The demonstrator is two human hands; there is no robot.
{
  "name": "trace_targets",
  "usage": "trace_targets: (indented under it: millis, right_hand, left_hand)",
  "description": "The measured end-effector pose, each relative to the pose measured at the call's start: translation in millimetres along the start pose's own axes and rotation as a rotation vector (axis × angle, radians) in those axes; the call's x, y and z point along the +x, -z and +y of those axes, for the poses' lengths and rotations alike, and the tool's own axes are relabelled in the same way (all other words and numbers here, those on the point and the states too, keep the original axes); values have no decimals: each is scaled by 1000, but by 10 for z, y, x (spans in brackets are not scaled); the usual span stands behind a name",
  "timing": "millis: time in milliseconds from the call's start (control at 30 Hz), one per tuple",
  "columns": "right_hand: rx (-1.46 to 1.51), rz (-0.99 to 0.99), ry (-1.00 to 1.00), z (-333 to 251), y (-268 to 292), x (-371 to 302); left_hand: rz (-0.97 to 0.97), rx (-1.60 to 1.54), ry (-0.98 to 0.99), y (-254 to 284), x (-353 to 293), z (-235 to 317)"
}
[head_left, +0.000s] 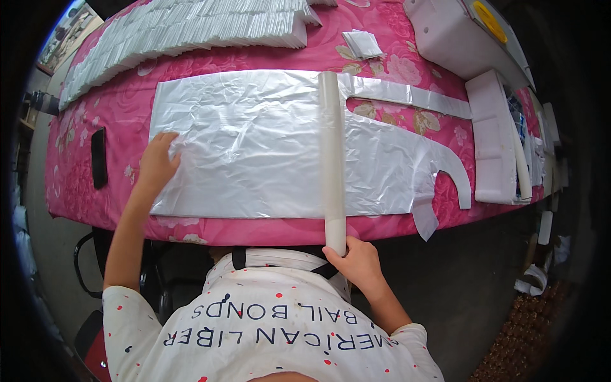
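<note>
A thin, translucent white plastic apron [254, 153] lies spread on the table, with creases across it. Its cut-out straps reach to the right. Across it, from far to near, lies a long pale tube [331, 146] that overhangs the table's near edge. My right hand [358, 260] is closed round the near end of this tube. At the apron's left edge, my left hand [159, 158] rests on the plastic, thumb and fingers apart. A loose plastic flap [425, 213] hangs over the near edge at the right.
A pink flowered cloth [76, 184] covers the table. Several rows of folded plastic packets [191, 32] stand along the far left, and a small packet stack [363, 44] lies farther right. A dark oblong object [98, 158] sits at left. White foam boxes [493, 146] line the right side.
</note>
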State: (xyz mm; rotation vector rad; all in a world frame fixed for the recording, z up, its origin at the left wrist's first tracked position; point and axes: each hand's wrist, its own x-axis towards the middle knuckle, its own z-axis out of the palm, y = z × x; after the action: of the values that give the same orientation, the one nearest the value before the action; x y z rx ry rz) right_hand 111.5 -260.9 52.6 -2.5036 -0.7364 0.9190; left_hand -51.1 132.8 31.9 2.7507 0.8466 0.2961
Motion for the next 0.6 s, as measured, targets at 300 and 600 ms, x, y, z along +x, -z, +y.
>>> trace_targets:
  millis: [300, 600]
  right_hand:
    - [58, -97, -27, 64, -28, -106]
    - [70, -283, 71, 183, 198, 337]
  left_hand:
    - [-7, -587, -349, -808, 25, 2003]
    - [-123, -226, -424, -1170, 42, 2169]
